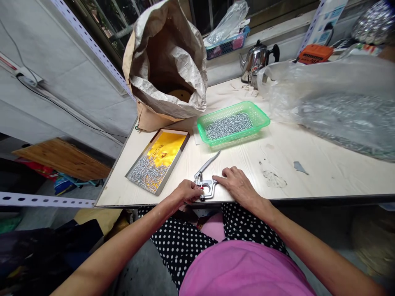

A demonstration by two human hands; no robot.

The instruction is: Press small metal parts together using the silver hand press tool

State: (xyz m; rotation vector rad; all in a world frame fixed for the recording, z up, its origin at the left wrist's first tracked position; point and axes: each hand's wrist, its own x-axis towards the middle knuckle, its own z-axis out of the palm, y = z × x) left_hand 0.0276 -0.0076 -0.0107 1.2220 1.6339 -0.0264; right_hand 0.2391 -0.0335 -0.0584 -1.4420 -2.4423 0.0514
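A metal hand press (210,187) with a C-shaped jaw, a coil spring and a long raised lever lies at the table's front edge. My left hand (188,192) is closed in a pinch at the jaw, beside a small red part; whatever is between the fingertips is hidden. On the other side, my right hand (239,185) lies on the table with its fingers stretched, the index fingertip touching the press frame. Left of the press, a shallow tray (173,167) with a yellow bottom holds many small silver metal pins (148,173). Behind it, a green plastic basket (210,143) contains similar pins.
A large open paper sack (135,82) stands at the back left. A clear plastic bag (342,107) of metal pieces covers the right side. Further back are a steel kettle (256,61) and an orange box (315,54). A grey scrap (300,167) lies at right.
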